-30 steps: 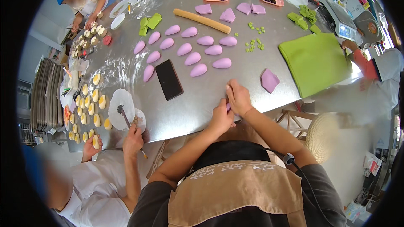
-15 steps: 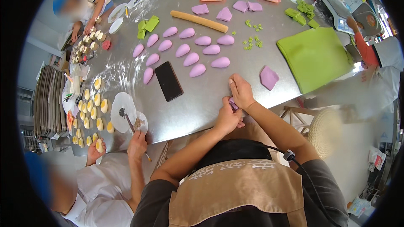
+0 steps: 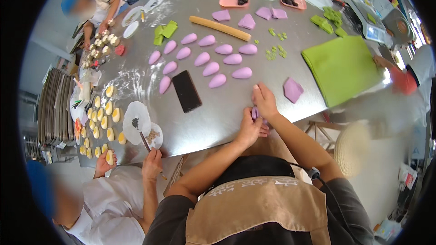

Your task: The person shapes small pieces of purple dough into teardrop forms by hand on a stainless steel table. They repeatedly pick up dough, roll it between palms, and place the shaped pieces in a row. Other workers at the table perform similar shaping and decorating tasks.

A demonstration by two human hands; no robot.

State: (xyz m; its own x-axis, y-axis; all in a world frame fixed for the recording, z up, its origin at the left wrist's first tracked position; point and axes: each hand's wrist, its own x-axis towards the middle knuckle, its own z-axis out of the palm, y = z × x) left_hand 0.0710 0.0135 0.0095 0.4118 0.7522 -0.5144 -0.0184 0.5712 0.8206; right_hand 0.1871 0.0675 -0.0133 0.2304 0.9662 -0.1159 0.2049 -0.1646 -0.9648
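Observation:
Close together at the table's front edge, my two hands work around a piece of purple dough [image 3: 255, 113]. My left hand [image 3: 250, 130] is closed on it, with bits of purple showing by the thumb and under the fingers. Right above, my right hand [image 3: 265, 101] has its fingers curled in and its thumb on top; what lies inside it is hidden. A flat purple dough piece [image 3: 293, 90] lies to the right of my hands. Several smooth purple egg-shaped dough pieces [image 3: 210, 69] lie beyond and to the left, beside a dark phone [image 3: 186, 91].
A rolling pin [image 3: 220, 28] lies across the steel table [image 3: 218, 122]. At right is a folded green sheet [image 3: 340, 70], with a red-sleeved person's hand [image 3: 383, 61] at its edge. At left, a co-worker holds a brush [image 3: 145, 142] and a yellow-and-white oval piece [image 3: 109, 157].
The view has shifted slightly, so table things sit a little lower and further right. My hands stay together on the dough. The red-sleeved person's hand has come down from the scale toward the green sheet.

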